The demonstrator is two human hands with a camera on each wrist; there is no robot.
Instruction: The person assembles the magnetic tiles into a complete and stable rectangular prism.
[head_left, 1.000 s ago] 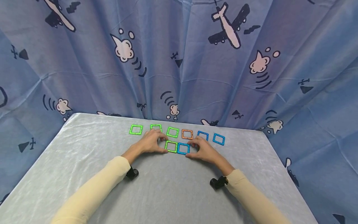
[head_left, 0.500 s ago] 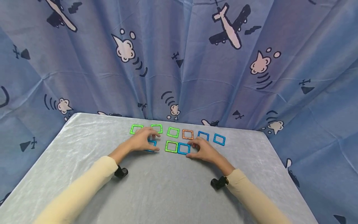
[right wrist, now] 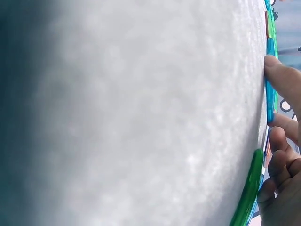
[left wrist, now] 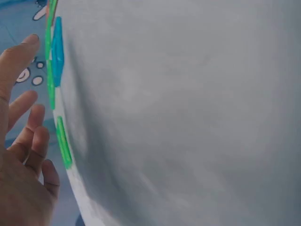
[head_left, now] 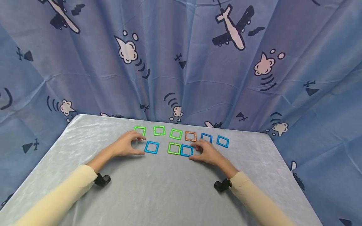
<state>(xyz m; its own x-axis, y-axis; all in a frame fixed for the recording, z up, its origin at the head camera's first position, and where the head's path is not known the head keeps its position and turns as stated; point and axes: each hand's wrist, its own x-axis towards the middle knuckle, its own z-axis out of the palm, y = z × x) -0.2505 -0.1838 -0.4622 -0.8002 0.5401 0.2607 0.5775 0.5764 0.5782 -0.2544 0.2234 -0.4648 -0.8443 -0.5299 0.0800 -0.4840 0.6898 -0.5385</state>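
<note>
My right hand (head_left: 207, 152) pinches a blue square magnetic tile (head_left: 186, 155) by its near and far edges, thumb in front and forefinger behind. That tile lies flat, its left side against a green magnetic tile (head_left: 173, 153). In the right wrist view, the thumb (right wrist: 277, 70) sits at the blue tile's (right wrist: 270, 94) edge. My left hand (head_left: 127, 146) holds nothing, its thumb and fingers spread apart just left of another blue tile (head_left: 151, 153) on the table. The left wrist view shows the loose fingers (left wrist: 30, 136) near that blue tile (left wrist: 57, 52).
Along the table's far side runs a row of tiles: green (head_left: 139, 127), green (head_left: 159, 135), green (head_left: 176, 138), orange (head_left: 190, 140), blue (head_left: 206, 134) and blue (head_left: 222, 146). In the right wrist view, a green strip (right wrist: 247, 188) lies below the little finger. A patterned curtain (head_left: 181, 62) hangs behind.
My left hand has drawn away leftward from the green tile beside the pinched blue one, uncovering the lone blue tile. The right hand keeps its place.
</note>
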